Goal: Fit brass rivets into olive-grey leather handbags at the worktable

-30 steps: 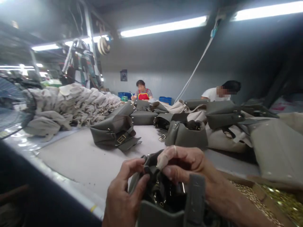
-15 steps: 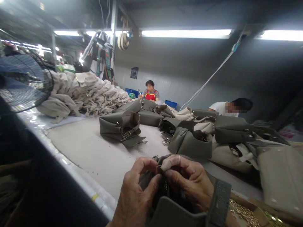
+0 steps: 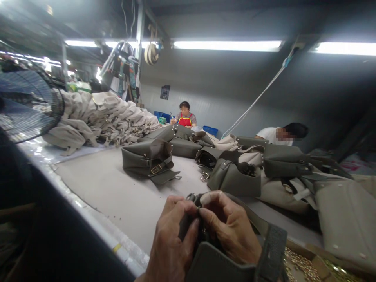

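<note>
A dark grey-green leather bag (image 3: 221,262) is at the bottom centre, near the table's front edge. My left hand (image 3: 176,235) grips its upper part from the left, index finger and thumb bent inward. From the right, my right hand (image 3: 230,227) pinches the same spot between thumb and index finger, which has a pale covering on its tip. Both sets of fingertips nearly meet at a small dark part with a bit of metal, too small to make out. A wide strap (image 3: 272,250) of the bag rises beside my right wrist.
A buckled bag (image 3: 147,158) stands on the table (image 3: 96,184), with more dark bags (image 3: 235,180) behind. Pale bags (image 3: 111,117) are heaped at left by a fan (image 3: 26,102). Boxes of metal fittings (image 3: 302,262) lie at lower right. Two people work beyond the table.
My right index finger has lifted and shifted slightly at the pinch point, and my left fingers have curled in a little. The view has moved slightly.
</note>
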Demonstrator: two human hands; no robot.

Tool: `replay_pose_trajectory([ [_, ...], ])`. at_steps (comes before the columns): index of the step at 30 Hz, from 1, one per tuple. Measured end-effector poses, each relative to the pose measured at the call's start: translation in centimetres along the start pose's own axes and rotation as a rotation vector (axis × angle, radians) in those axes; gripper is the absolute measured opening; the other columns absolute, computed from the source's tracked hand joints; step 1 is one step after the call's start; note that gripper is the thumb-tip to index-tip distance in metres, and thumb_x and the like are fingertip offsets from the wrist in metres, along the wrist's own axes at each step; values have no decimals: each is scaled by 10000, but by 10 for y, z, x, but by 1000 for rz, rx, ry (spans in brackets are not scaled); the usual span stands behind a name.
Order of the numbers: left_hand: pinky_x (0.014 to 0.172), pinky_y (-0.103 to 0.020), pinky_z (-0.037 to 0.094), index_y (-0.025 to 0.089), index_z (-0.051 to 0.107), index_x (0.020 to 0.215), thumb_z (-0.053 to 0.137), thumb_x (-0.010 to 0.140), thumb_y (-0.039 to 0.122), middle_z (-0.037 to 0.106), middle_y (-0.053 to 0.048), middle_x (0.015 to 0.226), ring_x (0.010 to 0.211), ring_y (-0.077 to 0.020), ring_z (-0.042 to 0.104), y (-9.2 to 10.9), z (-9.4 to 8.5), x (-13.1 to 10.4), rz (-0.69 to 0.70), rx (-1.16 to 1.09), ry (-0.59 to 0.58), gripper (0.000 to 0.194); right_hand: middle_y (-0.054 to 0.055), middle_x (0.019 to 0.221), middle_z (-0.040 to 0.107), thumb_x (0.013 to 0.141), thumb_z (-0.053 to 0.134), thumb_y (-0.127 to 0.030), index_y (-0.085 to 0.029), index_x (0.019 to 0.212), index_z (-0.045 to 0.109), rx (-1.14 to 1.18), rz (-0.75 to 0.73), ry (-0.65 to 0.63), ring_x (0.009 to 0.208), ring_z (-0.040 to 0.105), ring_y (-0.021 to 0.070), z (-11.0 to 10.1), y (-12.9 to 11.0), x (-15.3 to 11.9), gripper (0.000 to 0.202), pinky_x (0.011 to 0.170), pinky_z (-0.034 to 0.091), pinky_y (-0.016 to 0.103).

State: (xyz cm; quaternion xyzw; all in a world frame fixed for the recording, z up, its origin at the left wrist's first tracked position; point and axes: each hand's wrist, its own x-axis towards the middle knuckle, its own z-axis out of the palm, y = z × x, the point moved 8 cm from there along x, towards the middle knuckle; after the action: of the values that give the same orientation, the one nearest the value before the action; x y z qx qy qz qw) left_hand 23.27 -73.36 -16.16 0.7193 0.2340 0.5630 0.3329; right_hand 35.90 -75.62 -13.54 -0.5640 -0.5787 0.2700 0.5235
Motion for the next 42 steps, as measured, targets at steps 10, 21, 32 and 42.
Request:
replay_pose_trajectory([
  [10, 897, -273, 465, 229, 500, 998, 475, 847, 133, 516, -48, 1120, 1081, -160, 523, 3, -13, -13, 89, 182, 46, 182, -25, 629, 531, 886, 474, -319, -182, 841, 487, -82, 108, -110, 520, 512, 100, 16, 12, -28, 144, 512, 434, 213],
  [21, 765, -261, 520, 218, 449, 1110, 387, 919, 284, 634, -46, 1034, 903, -156, 638, -4, -27, -26, -71, 207, -34, 212, -20, 649, 564, 844, 499, -230, -169, 791, 499, 51, 109, -112, 552, 548, 100, 37, 22, -33, 81, 525, 471, 208],
  [32, 856, -285, 497, 208, 485, 1102, 455, 894, 273, 642, -42, 1034, 986, -160, 614, -22, -21, -25, -83, 151, -16, 220, -14, 601, 612, 841, 587, -274, -147, 782, 563, 200, 55, 141, 509, 583, 95, 35, 13, -41, 141, 541, 493, 198],
  [42, 948, -295, 493, 161, 572, 1182, 470, 895, 360, 654, -76, 1180, 1078, -189, 621, -54, -17, -16, -152, 125, 19, 364, 13, 671, 656, 774, 679, -338, -152, 811, 593, 233, 83, 58, 600, 643, 129, 32, 22, -30, 208, 613, 548, 232],
])
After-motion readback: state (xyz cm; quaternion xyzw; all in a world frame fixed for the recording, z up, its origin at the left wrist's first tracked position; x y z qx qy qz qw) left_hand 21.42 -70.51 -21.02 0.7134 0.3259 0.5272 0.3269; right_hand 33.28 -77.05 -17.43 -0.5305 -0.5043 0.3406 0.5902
